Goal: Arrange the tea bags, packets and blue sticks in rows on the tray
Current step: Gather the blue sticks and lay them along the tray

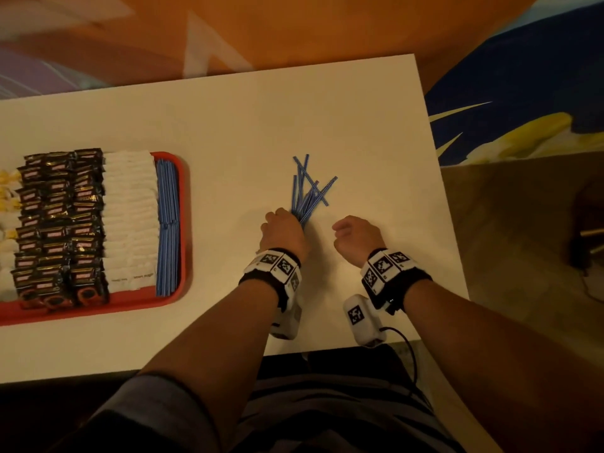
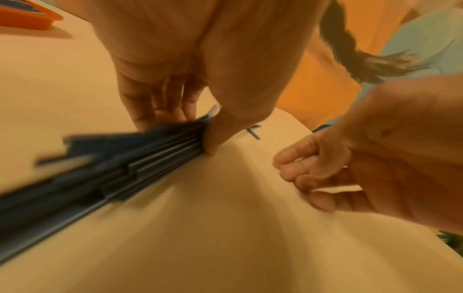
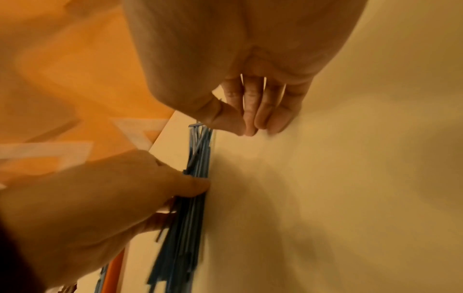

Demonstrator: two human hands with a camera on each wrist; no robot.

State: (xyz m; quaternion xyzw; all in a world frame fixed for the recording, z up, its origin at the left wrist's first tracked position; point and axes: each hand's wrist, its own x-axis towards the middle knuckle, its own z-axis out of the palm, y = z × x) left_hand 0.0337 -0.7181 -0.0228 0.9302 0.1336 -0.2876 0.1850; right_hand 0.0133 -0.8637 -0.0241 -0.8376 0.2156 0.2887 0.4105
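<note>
My left hand (image 1: pixel 283 228) grips the near end of a loose bundle of blue sticks (image 1: pixel 309 194) on the white table; the far ends fan out and cross. In the left wrist view the thumb and fingers of the left hand (image 2: pixel 213 111) pinch the blue sticks (image 2: pixel 130 168). My right hand (image 1: pixel 356 237) hovers just right of the bundle, fingers loosely bent and holding nothing. The red tray (image 1: pixel 98 310) at the left holds rows of dark packets (image 1: pixel 58 223), white tea bags (image 1: pixel 130 217) and a row of blue sticks (image 1: pixel 168 223).
The white table (image 1: pixel 376 132) ends a short way right of my right hand and just behind my wrists. Bare tabletop lies between the tray and the bundle. Yellowish packets (image 1: pixel 8 191) show at the tray's far left edge.
</note>
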